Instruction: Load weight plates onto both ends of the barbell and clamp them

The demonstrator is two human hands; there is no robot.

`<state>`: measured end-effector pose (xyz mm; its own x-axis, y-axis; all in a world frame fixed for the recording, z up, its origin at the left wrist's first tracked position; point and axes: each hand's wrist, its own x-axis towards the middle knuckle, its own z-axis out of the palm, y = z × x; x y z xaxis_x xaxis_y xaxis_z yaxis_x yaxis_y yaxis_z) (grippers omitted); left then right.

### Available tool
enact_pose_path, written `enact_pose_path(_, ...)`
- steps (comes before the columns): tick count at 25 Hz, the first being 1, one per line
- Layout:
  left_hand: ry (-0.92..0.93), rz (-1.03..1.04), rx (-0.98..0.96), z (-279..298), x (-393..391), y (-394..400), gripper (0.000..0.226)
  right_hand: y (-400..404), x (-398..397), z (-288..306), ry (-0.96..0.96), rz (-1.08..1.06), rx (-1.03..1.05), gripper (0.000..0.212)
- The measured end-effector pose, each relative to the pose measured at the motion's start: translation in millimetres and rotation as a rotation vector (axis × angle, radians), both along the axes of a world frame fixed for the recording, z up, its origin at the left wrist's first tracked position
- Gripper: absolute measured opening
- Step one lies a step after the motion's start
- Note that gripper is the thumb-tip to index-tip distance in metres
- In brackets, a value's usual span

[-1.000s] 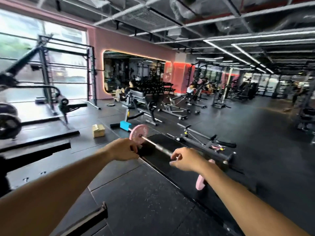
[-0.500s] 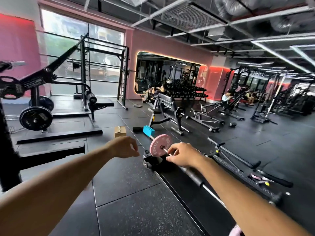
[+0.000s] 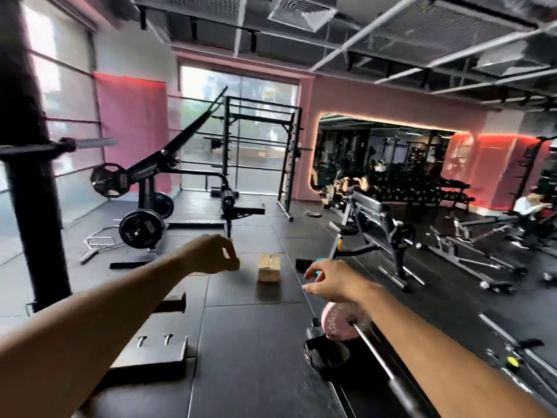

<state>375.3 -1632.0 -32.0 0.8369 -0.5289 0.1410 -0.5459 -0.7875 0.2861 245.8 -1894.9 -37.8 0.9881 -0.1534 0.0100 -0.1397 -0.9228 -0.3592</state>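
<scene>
A pink weight plate (image 3: 340, 325) with pale lettering is seen on the silver barbell (image 3: 372, 348). Beyond the plate, a brown cardboard box (image 3: 269, 267) is set on the black floor (image 3: 256, 357).

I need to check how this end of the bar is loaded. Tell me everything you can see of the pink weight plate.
The pink weight plate is a small round disc, matte and rubbery-looking, with raised lettering too blurred to read. It stands on edge on the end of the barbell, whose steel shaft runs through its centre toward the lower right. The right forearm hides its upper right part. A black holder sits directly below it; contact is unclear. Neither hand touches it, and no clamp is discernible.
</scene>
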Motion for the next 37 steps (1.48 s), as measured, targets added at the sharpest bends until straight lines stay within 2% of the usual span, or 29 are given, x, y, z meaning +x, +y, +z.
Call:
enact_pose_path(5,0.029,0.162,-0.026,-0.5,107.6,-33.3,0.024,-49.0,168.3,9.6,-0.018,0.165,0.006,0.031)
enact_pose_path(11,0.082,0.344,-0.037,-31.9,267.5,-54.4,0.023,-74.8,368.8,-17.7,0.008,0.32,0.025,0.029)
enact_pose_path(15,0.119,0.351,-0.036,-33.7,403.6,-76.7,0.025,-97.4,511.7,-19.7,0.033,0.352,0.03,0.03)
enact_pose_path(21,0.094,0.307,-0.069,-3.5,601.4,-134.4,0.011,-153.0,707.4,-0.7,0.003,0.327,0.104,0.031)
enact_pose_path(25,0.105,0.31,-0.034,-12.4,728.4,-176.3,0.014,-189.7,841.5,-12.5,0.018,0.363,0.106,0.031)
enact_pose_path(29,0.11,0.397,-0.057,-25.4,841.2,-199.0,0.01,-216.2,978.5,-20.7,0.011,0.459,0.11,0.027)
enact_pose_path(33,0.063,0.519,-0.041,-18.2,946.2,-209.2,0.018,-216.9,1121.0,-3.1,0.016,0.577,0.059,0.03)
enact_pose_path(37,0.051,0.649,-0.049,-11.4,1020.7,-185.4,0.025,-189.3,1231.1,4.5,0.006,0.717,0.039,0.027)
